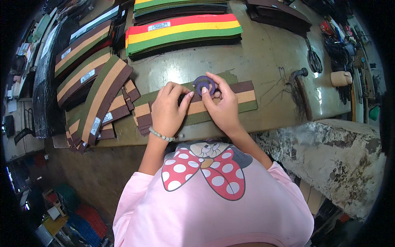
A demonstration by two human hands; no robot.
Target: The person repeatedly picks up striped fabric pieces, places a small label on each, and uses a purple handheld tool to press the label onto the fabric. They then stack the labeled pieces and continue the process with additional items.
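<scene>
My right hand (220, 108) grips a small purple ring-shaped roll (205, 79) between thumb and fingers, over striped woven strips (242, 95) in brown, tan and olive green. Just left of the roll, my left hand (169, 108) has its fingers curled and thumb tip close to the fingers, on or just over the same strips; whatever is between them is too small to make out. More olive fabric (224, 76) shows under and behind the strips, which lie near the front edge of the metal worktable (279, 111).
Fanned stacks of olive-tan-brown strips (98, 99) lie left, a red-yellow-green stack (183, 35) behind, dark strips (277, 14) at back right. A metal fitting with threads (298, 80), scissors (313, 57) and a beige cone (340, 79) are at right. A worn ledge (329, 160) stands below the table's right side.
</scene>
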